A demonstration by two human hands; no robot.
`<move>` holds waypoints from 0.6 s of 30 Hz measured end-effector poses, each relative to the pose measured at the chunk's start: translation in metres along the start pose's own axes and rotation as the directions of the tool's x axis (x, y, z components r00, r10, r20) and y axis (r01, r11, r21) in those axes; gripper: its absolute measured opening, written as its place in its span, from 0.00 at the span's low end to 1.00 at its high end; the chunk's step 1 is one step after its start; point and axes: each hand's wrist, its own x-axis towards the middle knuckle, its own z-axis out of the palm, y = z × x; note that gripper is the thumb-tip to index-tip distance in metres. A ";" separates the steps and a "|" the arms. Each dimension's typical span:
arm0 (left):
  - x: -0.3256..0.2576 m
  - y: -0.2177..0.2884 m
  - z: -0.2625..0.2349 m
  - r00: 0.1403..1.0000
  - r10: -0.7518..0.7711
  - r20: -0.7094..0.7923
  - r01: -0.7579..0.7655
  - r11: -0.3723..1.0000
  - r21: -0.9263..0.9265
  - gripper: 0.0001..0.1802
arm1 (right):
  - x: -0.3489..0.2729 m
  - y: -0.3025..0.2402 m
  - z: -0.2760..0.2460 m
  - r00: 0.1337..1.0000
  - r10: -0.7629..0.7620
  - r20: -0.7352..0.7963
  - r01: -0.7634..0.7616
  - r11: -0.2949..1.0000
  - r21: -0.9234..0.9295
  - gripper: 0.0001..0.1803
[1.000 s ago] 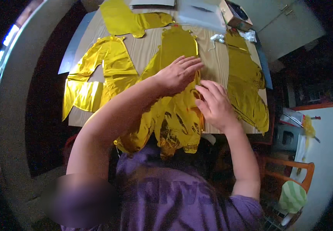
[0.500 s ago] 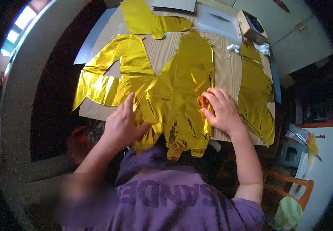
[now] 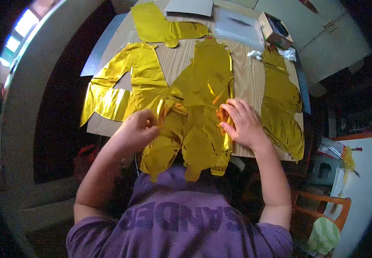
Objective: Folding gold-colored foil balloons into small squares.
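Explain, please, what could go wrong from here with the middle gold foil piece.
The middle gold foil piece overhangs the near edge of the table, so it might slip off. The right hand is at its wrinkled side, where pulling could crease or tear it.

Spread lengthwise at center of the frame: a shiny gold foil sheet point(image 3: 211, 71), smooth toward the top, creased through its lower half, with tabbed lower ends.

We are seeing big, dark capital letters point(image 3: 175, 217) on the purple shirt point(image 3: 173, 243). We are finding them running in one row.
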 end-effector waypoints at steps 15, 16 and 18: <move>0.016 0.040 0.068 0.929 0.351 0.117 -0.216 0.769 -0.601 0.20 | 0.002 0.003 0.003 0.999 -0.029 -0.022 0.029 1.000 -0.005 0.30; 0.014 0.044 0.067 0.920 0.318 0.230 -0.128 0.797 -0.590 0.20 | 0.002 0.004 0.004 0.999 -0.032 -0.026 0.032 0.999 -0.014 0.30; 0.039 0.026 0.052 0.696 0.705 -0.139 -0.718 0.675 -0.170 0.19 | 0.000 0.005 0.003 0.999 -0.021 -0.027 0.021 1.000 -0.012 0.30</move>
